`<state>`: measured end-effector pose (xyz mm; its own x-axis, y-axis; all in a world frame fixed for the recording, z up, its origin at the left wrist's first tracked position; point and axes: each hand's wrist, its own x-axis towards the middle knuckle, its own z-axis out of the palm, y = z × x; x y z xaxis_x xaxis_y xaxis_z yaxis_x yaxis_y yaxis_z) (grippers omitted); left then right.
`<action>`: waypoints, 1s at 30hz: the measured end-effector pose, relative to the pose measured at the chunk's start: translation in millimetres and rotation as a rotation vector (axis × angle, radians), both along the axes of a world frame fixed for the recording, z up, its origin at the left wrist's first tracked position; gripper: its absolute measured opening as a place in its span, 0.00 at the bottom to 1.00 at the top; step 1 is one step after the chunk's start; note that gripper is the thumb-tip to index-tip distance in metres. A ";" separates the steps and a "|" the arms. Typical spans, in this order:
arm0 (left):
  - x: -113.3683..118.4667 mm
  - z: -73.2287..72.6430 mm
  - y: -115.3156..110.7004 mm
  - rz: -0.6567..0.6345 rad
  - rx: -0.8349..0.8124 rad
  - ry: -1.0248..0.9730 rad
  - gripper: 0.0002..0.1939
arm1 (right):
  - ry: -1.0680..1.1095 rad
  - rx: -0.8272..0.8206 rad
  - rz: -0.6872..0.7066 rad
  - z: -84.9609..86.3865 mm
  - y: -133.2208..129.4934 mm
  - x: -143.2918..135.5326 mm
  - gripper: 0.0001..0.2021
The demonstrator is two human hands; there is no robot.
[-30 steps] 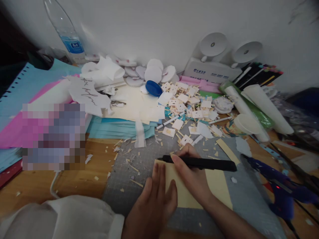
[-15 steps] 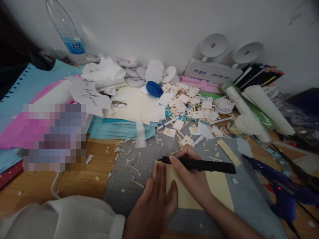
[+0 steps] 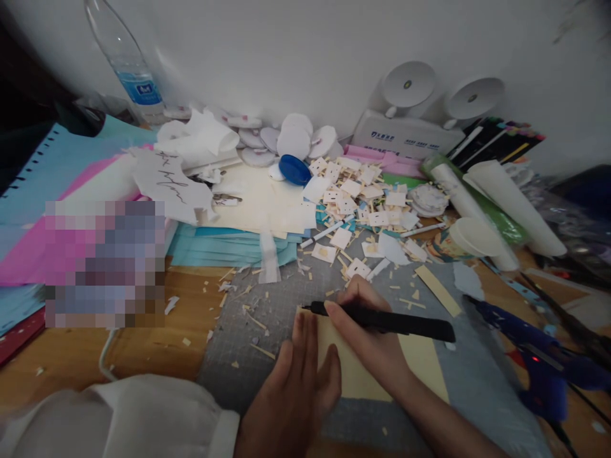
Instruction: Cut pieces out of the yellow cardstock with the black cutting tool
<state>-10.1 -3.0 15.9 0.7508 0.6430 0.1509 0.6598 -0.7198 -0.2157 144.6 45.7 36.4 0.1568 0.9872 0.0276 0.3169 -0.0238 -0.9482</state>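
Observation:
My right hand (image 3: 375,346) is closed around a black pen (image 3: 413,323), which slants across the fingers with its tip pointing left. The tip is by the upper left corner of a pale yellow sheet of paper (image 3: 360,375). My left hand (image 3: 296,375) lies flat on the sheet's left side, fingers stretched out and thumb apart, with the fingertips just below the pen tip. Both hands cover part of the sheet. Beneath it is a grey cutting mat (image 3: 238,375) strewn with small paper scraps.
Behind the hands is a pile of small paper pieces with faces (image 3: 353,197). To the right are a blue glue gun (image 3: 539,356), a paper cup (image 3: 472,238) and a yellow strip (image 3: 438,291). Coloured paper (image 3: 233,245) and a water bottle (image 3: 138,83) are on the left.
The pen's back end has dipped slightly and shifted a little right, while its tip has moved very slightly right. My left hand and the sheet have stayed put.

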 end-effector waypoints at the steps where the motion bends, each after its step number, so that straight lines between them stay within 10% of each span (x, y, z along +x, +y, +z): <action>1: -0.5 1.3 0.3 -0.006 -0.007 0.007 0.20 | -0.002 -0.001 0.005 0.2 -0.1 0.8 0.14; 30: -0.7 3.9 2.5 -0.015 -0.052 -0.021 0.23 | -0.014 -0.060 0.056 3.3 -1.5 22.0 0.14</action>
